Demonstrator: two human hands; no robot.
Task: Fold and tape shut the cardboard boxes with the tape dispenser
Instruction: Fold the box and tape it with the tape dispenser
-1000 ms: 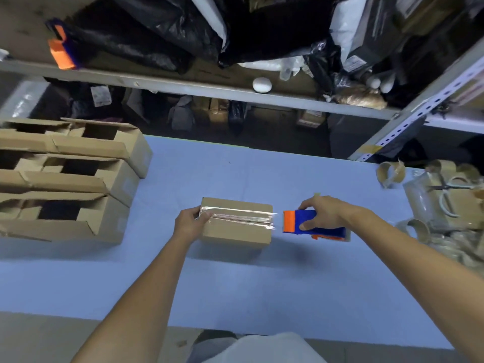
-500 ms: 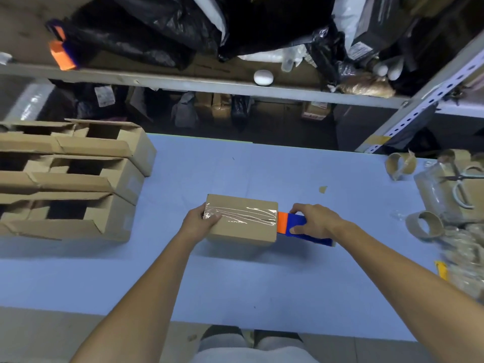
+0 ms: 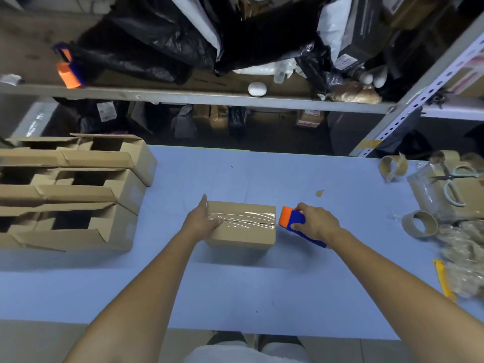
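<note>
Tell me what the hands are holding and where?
The right hand grips the tape dispenser by its blue handle. The left hand presses the left end of the taped box.

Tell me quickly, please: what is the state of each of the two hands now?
Left hand: open, fingers resting on the taped cardboard box.
Right hand: closed around the tape dispenser.
</note>
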